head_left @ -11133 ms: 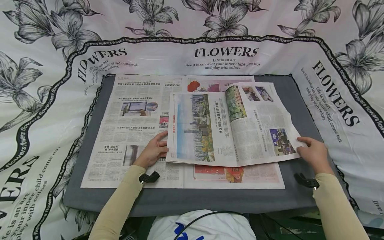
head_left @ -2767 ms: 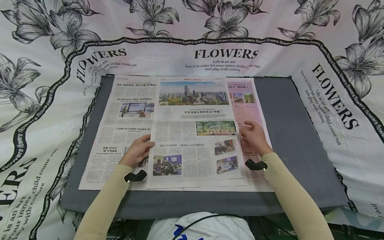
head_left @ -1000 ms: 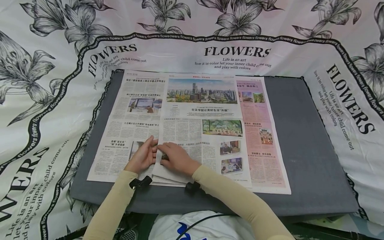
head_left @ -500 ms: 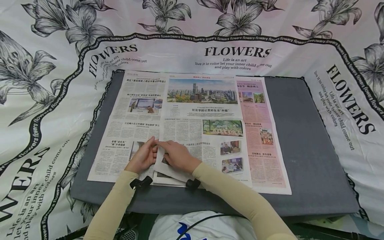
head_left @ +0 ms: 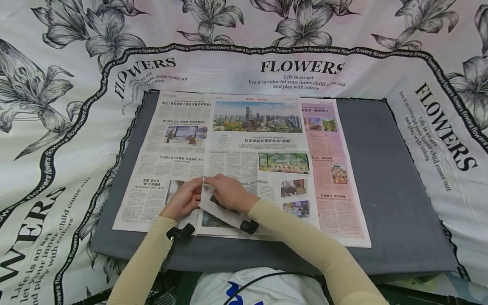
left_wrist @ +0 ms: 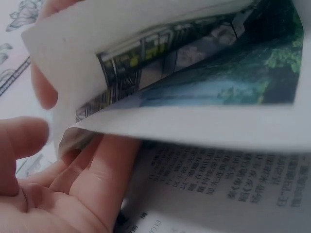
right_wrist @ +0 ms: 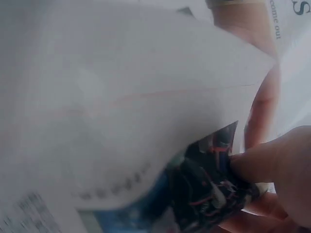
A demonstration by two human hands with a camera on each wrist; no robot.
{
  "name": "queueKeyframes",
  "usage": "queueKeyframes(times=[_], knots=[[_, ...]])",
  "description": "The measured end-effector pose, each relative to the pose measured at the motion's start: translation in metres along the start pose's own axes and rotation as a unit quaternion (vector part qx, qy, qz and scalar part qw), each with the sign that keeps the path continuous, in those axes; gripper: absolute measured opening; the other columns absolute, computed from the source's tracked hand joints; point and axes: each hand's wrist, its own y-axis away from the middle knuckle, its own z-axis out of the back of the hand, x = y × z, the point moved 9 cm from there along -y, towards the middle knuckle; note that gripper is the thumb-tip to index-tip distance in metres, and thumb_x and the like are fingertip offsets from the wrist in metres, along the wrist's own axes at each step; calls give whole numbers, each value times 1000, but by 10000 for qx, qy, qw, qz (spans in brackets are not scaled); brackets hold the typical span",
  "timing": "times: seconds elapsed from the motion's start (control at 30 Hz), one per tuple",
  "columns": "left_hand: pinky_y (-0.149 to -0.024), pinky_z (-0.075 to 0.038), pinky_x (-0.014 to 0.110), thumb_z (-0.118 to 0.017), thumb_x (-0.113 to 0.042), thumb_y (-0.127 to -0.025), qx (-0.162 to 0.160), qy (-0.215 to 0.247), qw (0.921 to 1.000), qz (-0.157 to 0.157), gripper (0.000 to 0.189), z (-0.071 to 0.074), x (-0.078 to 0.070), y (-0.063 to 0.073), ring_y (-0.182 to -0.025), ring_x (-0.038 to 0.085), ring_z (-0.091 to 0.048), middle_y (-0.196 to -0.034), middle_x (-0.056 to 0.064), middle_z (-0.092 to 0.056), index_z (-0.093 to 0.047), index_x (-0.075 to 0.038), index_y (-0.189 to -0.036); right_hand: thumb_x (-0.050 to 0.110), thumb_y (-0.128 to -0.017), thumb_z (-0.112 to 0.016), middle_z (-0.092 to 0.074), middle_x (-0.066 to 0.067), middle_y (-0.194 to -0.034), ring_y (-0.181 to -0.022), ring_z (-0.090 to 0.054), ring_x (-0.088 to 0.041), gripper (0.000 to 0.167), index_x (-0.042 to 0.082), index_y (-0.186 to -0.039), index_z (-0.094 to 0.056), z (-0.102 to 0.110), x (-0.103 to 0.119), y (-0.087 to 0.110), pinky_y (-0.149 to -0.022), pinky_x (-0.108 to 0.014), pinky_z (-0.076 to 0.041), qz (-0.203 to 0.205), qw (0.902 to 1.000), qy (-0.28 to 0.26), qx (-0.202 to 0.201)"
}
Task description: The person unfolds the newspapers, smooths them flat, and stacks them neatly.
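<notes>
A folded newspaper (head_left: 259, 146) with a skyline photo lies upright on a wider spread newspaper (head_left: 179, 163). My right hand (head_left: 228, 192) reaches across it and pinches the left edge of its top sheet, thumb over a dark photo in the right wrist view. That sheet's lower left corner (head_left: 217, 209) is lifted and bent back, baring a photo (left_wrist: 233, 94) underneath. Close beside it, my left hand (head_left: 184, 197) has its fingers (left_wrist: 104, 179) under the sheet's edge, while its thumb stays apart from the paper in the left wrist view. Some left fingertips are hidden by the paper.
Both newspapers lie on a dark grey board (head_left: 392, 203) with a near edge by the person's lap. A white cloth (head_left: 301, 25) with printed flowers surrounds the board. A black cable (head_left: 267, 277) crosses the person's white shirt.
The newspaper was held open and turned sideways, then laid upright. My right hand has since crossed from its right edge to its left edge and bent the lower left corner up further.
</notes>
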Motion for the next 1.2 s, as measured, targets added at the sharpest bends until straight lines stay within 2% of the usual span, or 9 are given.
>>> queueKeyframes(times=[0.07,0.17,0.27,0.37,0.5,0.83,1.0,1.07,1.2], knots=[[-72,-62,30,-35,-19,-112,-162,-178,9997,6,48,2,2,-1,-89,11,-76,-102,-3,-75,-27,-6,-157,4,-101,-59,-65,-18,-131,-113,-67,-30,43,7,-144,-56,4,-1,0,-85,-40,-58,-6,10000,1,57],[-77,-62,31,-42,-5,-108,-337,-472,9983,-27,63,5,3,-3,-92,10,-74,-105,-4,-71,-13,-5,-164,1,-101,-58,-66,-17,-131,-114,-67,-30,43,6,-144,-56,11,-3,0,-86,-40,-58,-44,9999,-53,137],[-78,-61,31,-44,3,-102,-448,-617,9970,-92,69,5,3,-3,-93,9,-73,-107,-5,-70,-12,-4,-164,-1,-101,-56,-66,-17,-130,-115,-66,-31,42,5,-143,-57,21,-6,2,-89,-40,-57,-136,9995,-168,209],[-78,-61,30,-45,5,-101,-486,-679,9964,-142,71,5,3,-3,-95,10,-73,-123,6,-68,-14,-5,-164,-2,-101,-55,-66,-18,-130,-117,-65,-32,39,3,-139,-60,36,-10,5,-93,-41,-56,-200,9992,-256,244],[-77,-61,29,-46,6,-101,-554,-772,9954,-145,70,5,3,-4,-96,10,-73,-142,17,-57,-17,-7,-163,-5,-101,-52,-67,-18,-132,-120,-64,-32,38,1,-138,-61,61,-14,13,-98,-43,-55,-238,9990,-199,313],[-72,-61,26,-47,10,-99,-660,-724,9950,-167,72,7,1,-2,-90,10,-74,-114,-3,-70,-18,-7,-163,-14,-97,-48,-71,-16,-128,-119,-68,-31,43,1,-133,-65,117,-15,33,-93,-41,-57,-203,9998,-16,93],[-74,-62,28,-48,10,-99,-621,-717,9954,-161,73,6,1,-1,-94,11,-74,-115,-3,-69,-17,-6,-163,-12,-96,-50,-70,-17,-130,-119,-68,-32,42,1,-133,-66,141,-19,46,-82,-39,-54,-381,9990,-197,-91],[-74,-62,28,-48,10,-99,-607,-687,9957,-165,74,5,2,-1,-94,11,-74,-119,1,-69,-16,-6,-163,-9,-97,-51,-68,-17,-134,-111,-70,-30,41,2,-134,-66,154,-23,53,-76,-37,-49,-491,9983,-272,-145],[-75,-62,28,-48,10,-99,-566,-674,9959,-195,74,4,2,-1,-95,11,-74,-125,5,-68,-15,-6,-164,-7,-98,-48,-64,-17,-139,-84,-70,-23,43,7,-135,-65,183,-33,73,-67,-34,-45,-769,9958,-432,-234]])
